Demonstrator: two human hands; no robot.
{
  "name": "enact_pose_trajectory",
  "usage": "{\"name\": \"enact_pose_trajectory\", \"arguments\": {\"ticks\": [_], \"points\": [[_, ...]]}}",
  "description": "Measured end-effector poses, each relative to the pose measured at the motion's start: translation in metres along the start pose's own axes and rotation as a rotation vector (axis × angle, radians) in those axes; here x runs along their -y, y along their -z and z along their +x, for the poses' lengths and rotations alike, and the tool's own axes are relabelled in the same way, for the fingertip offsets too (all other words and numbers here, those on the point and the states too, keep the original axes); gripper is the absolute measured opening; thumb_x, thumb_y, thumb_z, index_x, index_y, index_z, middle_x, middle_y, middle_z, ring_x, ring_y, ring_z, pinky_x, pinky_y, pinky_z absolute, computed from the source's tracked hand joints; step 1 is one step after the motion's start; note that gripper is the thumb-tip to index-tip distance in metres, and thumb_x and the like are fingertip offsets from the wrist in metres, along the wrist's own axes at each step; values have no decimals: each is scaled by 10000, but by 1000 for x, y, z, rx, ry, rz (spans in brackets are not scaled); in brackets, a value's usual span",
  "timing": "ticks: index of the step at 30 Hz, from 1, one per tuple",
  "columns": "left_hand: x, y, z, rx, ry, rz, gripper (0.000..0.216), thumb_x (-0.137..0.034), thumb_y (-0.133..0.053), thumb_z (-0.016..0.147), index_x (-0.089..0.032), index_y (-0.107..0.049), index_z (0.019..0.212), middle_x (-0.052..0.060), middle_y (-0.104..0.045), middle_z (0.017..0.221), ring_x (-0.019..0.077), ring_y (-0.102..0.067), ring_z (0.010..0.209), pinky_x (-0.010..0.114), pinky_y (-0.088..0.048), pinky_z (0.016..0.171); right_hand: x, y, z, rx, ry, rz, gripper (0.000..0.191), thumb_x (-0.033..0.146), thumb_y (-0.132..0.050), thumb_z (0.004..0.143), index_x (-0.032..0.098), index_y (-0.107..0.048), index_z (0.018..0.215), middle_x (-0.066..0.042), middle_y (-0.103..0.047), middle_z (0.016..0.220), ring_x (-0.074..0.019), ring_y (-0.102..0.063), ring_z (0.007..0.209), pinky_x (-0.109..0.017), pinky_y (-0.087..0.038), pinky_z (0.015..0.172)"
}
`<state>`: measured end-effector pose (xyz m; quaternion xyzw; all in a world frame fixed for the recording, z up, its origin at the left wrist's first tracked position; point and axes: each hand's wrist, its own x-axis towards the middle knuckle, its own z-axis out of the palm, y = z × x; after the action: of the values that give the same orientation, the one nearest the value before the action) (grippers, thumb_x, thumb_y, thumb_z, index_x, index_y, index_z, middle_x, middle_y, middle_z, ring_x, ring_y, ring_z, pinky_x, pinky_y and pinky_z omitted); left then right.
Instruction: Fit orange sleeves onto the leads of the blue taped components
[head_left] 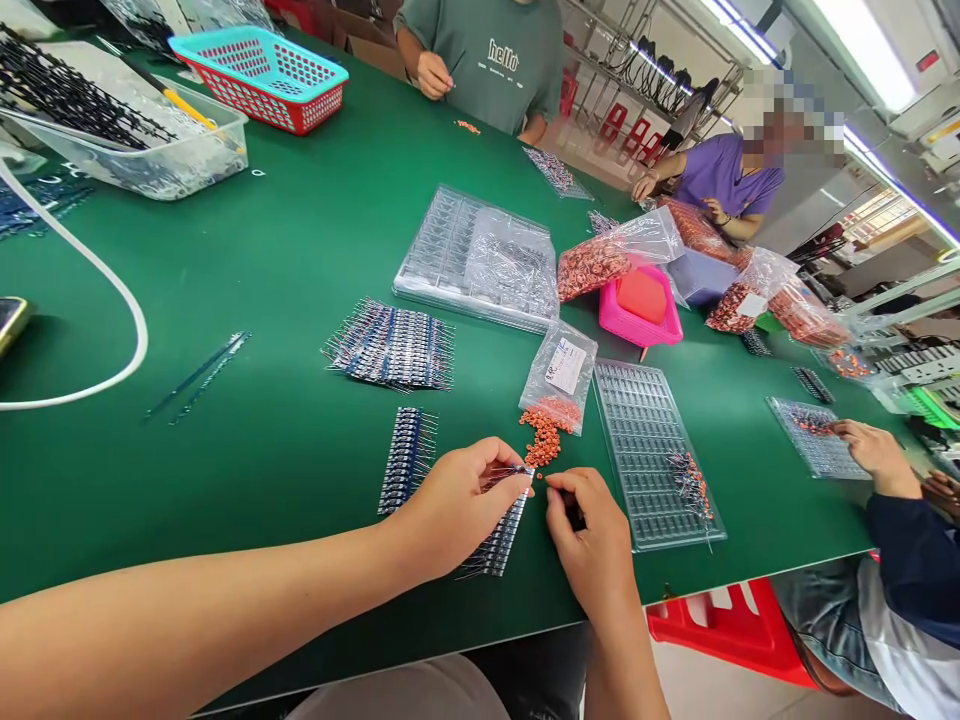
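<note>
My left hand [469,505] pinches one end of a taped strip of wire-leaded components [504,540], whose rest hangs below the fingers. Just right of it, my right hand [589,530] has thumb and index finger drawn together; whatever is between them is too small to make out. A pile of small orange rings [545,440] lies beyond both hands, spilling from an open clear bag with a white label [559,375]. Left of my left hand lies another component strip [407,450], and a stack of such strips [397,345] sits farther back.
A clear ribbed tray [645,440] at right holds some orange-ringed parts [691,485]. Behind are a compartment tray [442,245], a pink basket [611,315] and bags of orange parts [592,268]. A co-worker's hand [874,450] works at far right. A white cable [139,320] curves at left.
</note>
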<state>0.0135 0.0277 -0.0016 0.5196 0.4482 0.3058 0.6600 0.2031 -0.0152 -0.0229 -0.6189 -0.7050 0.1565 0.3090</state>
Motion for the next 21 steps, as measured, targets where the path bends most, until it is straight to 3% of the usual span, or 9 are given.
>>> {"name": "enact_pose_trajectory", "arguments": {"ticks": [12,21], "points": [[-10,3,4,-54,37,-25,152,-349,-619,852,-198,-622,871,25,-705,843,209,-674,839,321,-526,793,-5,-3,-3,-19,28,-60,186,225,-533,971,238,-696,1061,-57,-664,944,-173,-652,805,-309,-544,712],[-6,3,5,-19,44,-54,143,-332,-612,867,-194,-622,905,34,-716,885,218,-687,895,333,-531,837,-2,-6,-1,2,89,-169,204,216,-533,981,224,-718,1064,-71,-685,965,-197,-660,881,-324,-538,763]]}}
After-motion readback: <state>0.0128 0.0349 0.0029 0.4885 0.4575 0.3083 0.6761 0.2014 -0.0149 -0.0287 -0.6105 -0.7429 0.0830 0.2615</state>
